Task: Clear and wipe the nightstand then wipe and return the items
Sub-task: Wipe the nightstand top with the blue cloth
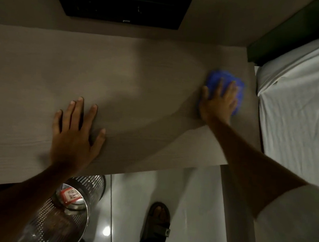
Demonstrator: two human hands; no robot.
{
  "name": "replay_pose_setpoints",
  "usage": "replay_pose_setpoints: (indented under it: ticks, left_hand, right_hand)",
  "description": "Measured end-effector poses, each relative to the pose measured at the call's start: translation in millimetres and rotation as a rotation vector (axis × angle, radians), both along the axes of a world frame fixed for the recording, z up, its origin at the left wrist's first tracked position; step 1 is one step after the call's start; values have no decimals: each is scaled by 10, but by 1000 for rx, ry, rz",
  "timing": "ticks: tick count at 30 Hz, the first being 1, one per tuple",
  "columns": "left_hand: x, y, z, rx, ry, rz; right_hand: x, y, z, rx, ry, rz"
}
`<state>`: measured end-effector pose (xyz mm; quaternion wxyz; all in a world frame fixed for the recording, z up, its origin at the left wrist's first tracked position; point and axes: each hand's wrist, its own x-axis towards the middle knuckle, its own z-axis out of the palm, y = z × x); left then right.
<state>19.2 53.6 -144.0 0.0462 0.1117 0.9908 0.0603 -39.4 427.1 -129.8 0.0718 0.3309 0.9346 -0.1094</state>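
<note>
The nightstand top point(118, 87) is a pale wood-grain surface that fills the middle of the view, with nothing standing on it. My right hand point(219, 102) presses flat on a blue cloth point(225, 83) at the top's right end, close to the bed. The cloth is blurred with motion and partly hidden under my fingers. My left hand point(76, 130) rests flat on the top near its front edge, fingers spread, holding nothing.
A bed with a white sheet point(308, 112) borders the nightstand on the right. A black wall panel point(119, 4) sits above the top. Below the front edge stand a perforated metal bin point(74, 207) and my sandalled foot point(158, 220) on a glossy floor.
</note>
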Motion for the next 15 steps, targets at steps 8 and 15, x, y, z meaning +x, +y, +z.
replay_pose_setpoints:
  ticks: [8,15]
  left_hand:
    - [25,20,-17,25,42,5]
    - [-20,32,25,6,-66,17]
  right_hand:
    - [-139,-1691,-79,-89,97,922]
    - [-556,454,-21,75,-146,364]
